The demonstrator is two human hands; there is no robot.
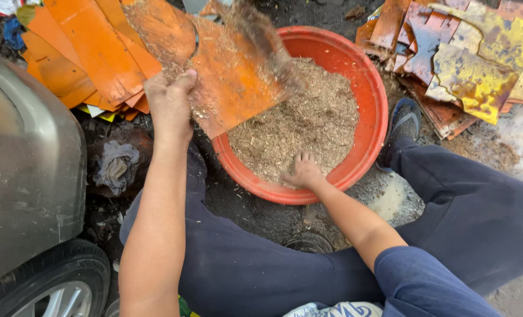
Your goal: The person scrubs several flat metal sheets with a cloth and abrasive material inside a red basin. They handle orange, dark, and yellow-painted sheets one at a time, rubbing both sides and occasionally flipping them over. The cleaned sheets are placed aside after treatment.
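Left hand [170, 100] gripping an orange sheet [232, 82] tilted over the red basin [374, 103], sawdust [302, 123] sliding off. Right hand [302, 172] spread open, pressed into the heap. Basin roughly half full; more orange sheets [79, 53] stacked behind.

Smooth plastic basin [374, 100] holds coarse, dry sawdust [308, 123]; orange sheet [232, 88] matt.

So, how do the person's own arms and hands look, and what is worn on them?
Both hands are bare, without gloves. The left hand and its forearm are uncovered up to the frame's bottom edge, with bits of sawdust clinging to the fingers. The right hand also has a bare forearm; a short blue sleeve begins above the elbow. No watch, ring or bracelet shows.
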